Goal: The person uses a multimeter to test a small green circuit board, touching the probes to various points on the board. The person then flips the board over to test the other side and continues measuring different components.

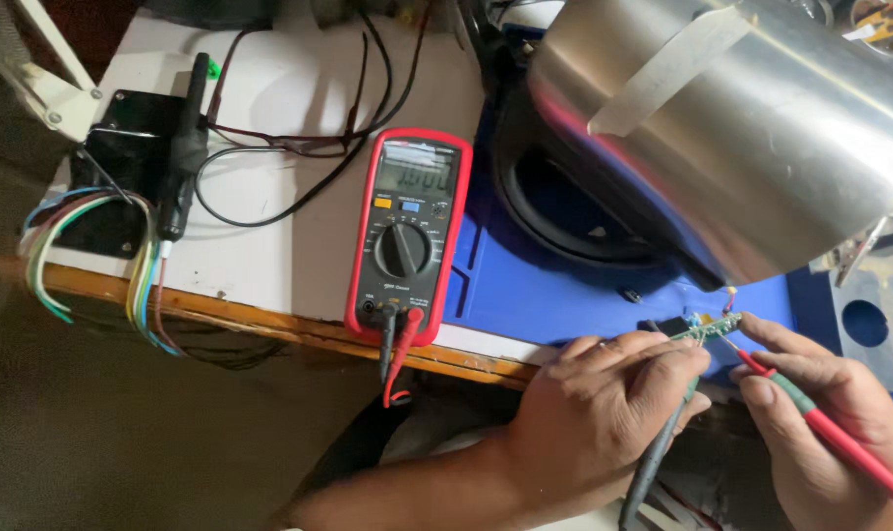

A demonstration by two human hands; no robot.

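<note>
Slippage is the main hazard here: the small green circuit board (pixel 714 326) is pinched between the fingertips of the left hand (pixel 604 403), which are curled shut around it and around a black probe lead (pixel 653 462) running down under the palm. The right hand (pixel 820 423) is closed in a pen grip on the red probe with a green collar (pixel 810 413), its tip touching the board's edge. A small tremor could, in my judgement, skate the tip across neighbouring contacts or flick the board out of the pinch.

The board hangs in the air just past the wooden front edge of the bench (pixel 269 320), over the blue work mat (pixel 554 285), so a dropped part may fall off the table. Overhead, the large shiny steel vessel (pixel 761 128) crowds the space above the hands. To the left, the red-cased multimeter (pixel 407 236) lies flat at the very edge, its leads dangling over it; a tug could drag it off.
</note>
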